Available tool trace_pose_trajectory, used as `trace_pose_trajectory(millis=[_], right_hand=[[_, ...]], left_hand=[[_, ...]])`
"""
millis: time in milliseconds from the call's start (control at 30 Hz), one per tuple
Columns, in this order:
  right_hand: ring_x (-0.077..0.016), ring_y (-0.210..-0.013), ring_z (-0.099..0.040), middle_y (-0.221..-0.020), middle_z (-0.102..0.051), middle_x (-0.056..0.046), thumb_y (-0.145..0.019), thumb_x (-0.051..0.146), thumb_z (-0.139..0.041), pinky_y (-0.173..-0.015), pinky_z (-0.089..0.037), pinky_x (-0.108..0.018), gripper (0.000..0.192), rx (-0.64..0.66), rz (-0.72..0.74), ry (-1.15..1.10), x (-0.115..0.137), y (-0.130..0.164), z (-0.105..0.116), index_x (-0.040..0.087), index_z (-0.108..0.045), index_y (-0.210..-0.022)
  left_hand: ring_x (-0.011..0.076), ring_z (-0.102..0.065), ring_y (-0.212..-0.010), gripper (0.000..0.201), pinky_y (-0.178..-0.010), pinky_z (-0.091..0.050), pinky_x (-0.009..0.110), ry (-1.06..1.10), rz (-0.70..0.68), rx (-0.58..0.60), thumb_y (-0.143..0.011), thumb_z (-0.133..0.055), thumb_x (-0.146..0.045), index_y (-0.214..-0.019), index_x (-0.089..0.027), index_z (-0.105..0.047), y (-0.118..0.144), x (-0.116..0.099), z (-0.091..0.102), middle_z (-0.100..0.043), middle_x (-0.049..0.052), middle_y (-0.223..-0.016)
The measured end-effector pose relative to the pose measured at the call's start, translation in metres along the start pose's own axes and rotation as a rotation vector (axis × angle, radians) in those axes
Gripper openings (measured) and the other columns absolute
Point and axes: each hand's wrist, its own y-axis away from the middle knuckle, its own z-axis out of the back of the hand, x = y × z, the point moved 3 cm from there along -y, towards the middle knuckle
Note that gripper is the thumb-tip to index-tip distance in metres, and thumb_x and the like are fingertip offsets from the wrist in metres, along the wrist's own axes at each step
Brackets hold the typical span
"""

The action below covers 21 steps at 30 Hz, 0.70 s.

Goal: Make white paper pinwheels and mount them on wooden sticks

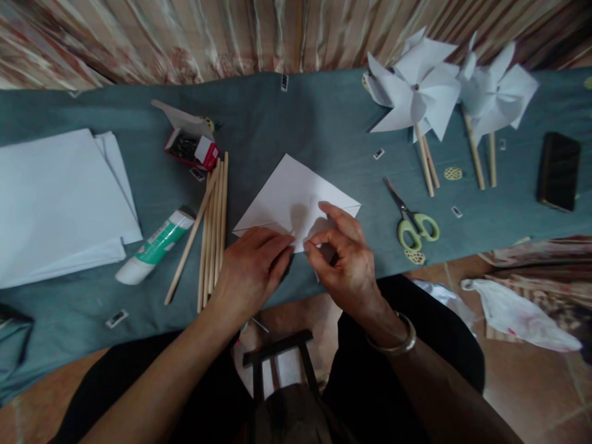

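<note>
A white square sheet of paper [289,185] lies turned cornerwise in front of me, with lines running in from its side corners. My left hand [256,262] is closed at the paper's near left edge, thumb and fingertips pinched together on it. My right hand [346,256] pinches the near right part of the same sheet between thumb and index finger, the other fingers bent above it. The paper's near corner is partly hidden by my fingers. Left of the sheet lie several wooden sticks [215,216]; to its right are scissors [409,216] with light green handles.
A glue stick [160,246] and a stack of white paper [60,203] lie on the left. An opened red-and-white box [192,145] holds small dark pieces. Several paper pinwheels [416,92] on sticks lie at the back right, near a dark phone [559,171].
</note>
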Motion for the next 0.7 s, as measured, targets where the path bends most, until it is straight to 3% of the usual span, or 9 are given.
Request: trace_pose_trajectory(millis=[267,467,700], right_hand=[[-0.0259,-0.133,-0.048,-0.139,-0.055,-0.009,-0.091,0.022,-0.054,-0.112,-0.042,-0.049,0.011,-0.022,0.078,0.029,0.0051,-0.0001,0.0012,0.022,-0.064,-0.090],[-0.0273,-0.141,-0.040,-0.147,-0.048,-0.007,-0.094,0.015,-0.043,-0.116,-0.036,-0.056,0.032,0.004,0.135,0.070,0.0077,0.0000,-0.0024,0.026,-0.061,-0.119],[-0.0262,-0.146,-0.032,-0.154,-0.039,-0.004,-0.094,0.011,-0.041,-0.117,-0.035,-0.055,0.042,0.020,0.184,0.106,0.0070,0.0016,-0.0070,0.029,-0.055,-0.128]], left_hand=[[0.0175,-0.066,-0.080,0.016,-0.072,-0.056,0.030,-0.011,-0.011,-0.012,-0.094,-0.054,-0.022,-0.096,-0.015,-0.068,-0.0005,-0.0007,-0.0002,-0.070,0.006,-0.086],[0.0170,-0.066,-0.079,0.017,-0.073,-0.055,0.030,-0.048,0.005,0.003,-0.094,-0.052,-0.022,-0.095,-0.017,-0.068,-0.0003,0.0002,-0.0010,-0.070,0.005,-0.086],[0.0173,-0.066,-0.080,0.017,-0.072,-0.056,0.030,-0.048,-0.001,0.014,-0.094,-0.052,-0.021,-0.095,-0.016,-0.068,-0.0009,-0.0008,0.0000,-0.070,0.006,-0.087]])
